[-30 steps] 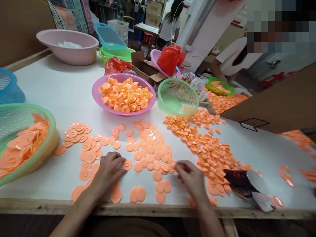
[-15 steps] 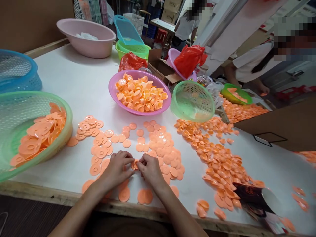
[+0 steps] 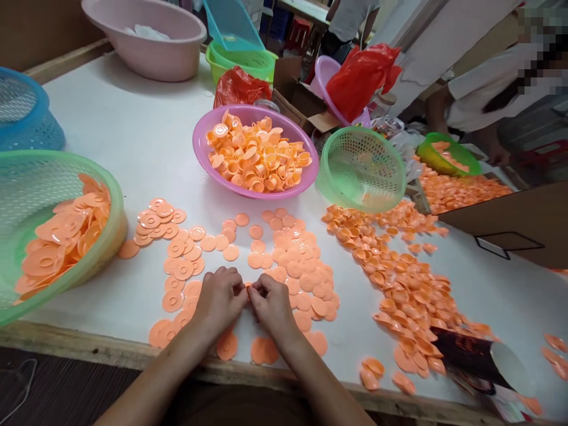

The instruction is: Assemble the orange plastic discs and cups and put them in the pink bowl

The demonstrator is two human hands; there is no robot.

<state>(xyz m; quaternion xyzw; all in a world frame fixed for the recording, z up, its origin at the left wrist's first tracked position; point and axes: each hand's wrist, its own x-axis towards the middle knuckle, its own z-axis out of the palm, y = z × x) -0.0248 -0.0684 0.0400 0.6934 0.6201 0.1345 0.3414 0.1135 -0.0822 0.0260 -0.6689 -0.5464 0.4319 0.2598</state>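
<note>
White table (image 3: 133, 142): left hand (image 3: 223, 297), right hand (image 3: 273, 305) pinching small orange piece (image 3: 248, 286) between them.

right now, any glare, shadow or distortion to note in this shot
Head view: small glare specks on the flat round orange plastic discs; head view: soft shadow beneath the oval pale pink plastic basin; head view: picture tilted, the table's pale wooden front edge sloping down rightward; head view: blocky pixelation near the upper right.

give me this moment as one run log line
left hand: pinching small orange piece | right hand: pinching same piece | beyond: magenta basin of orange pieces
</note>
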